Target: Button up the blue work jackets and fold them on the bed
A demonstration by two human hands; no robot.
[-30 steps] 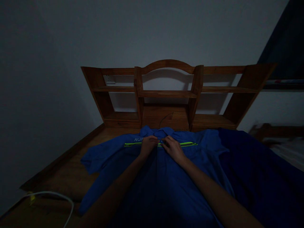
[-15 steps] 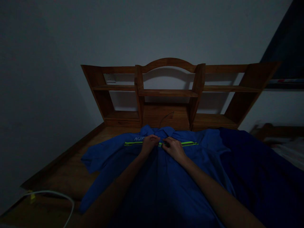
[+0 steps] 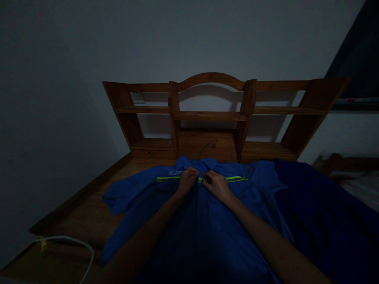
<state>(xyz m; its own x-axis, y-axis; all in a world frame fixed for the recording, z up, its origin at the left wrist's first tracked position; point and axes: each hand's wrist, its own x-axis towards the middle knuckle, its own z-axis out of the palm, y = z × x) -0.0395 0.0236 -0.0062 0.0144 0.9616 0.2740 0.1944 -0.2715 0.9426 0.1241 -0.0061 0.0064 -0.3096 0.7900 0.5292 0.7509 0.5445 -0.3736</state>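
Observation:
A blue work shirt [image 3: 201, 221] with a neon green chest stripe [image 3: 237, 179] and white letters lies spread face up on a wooden surface [image 3: 85, 213]. My left hand [image 3: 187, 180] and my right hand [image 3: 216, 184] meet at the shirt's front opening just below the collar [image 3: 197, 162]. Both hands have their fingers curled and pinched on the fabric edges at the stripe. What sits between the fingertips is too small and dark to make out.
A wooden shelf unit [image 3: 210, 118] with an arched top stands against the wall behind the shirt. A darker blue cloth [image 3: 319, 213] lies to the right. A white cable [image 3: 74, 246] loops at the lower left near the surface's raised edge. The room is dim.
Both hands stay at the shirt's front below the collar, with only slight finger shifts. The view has barely moved.

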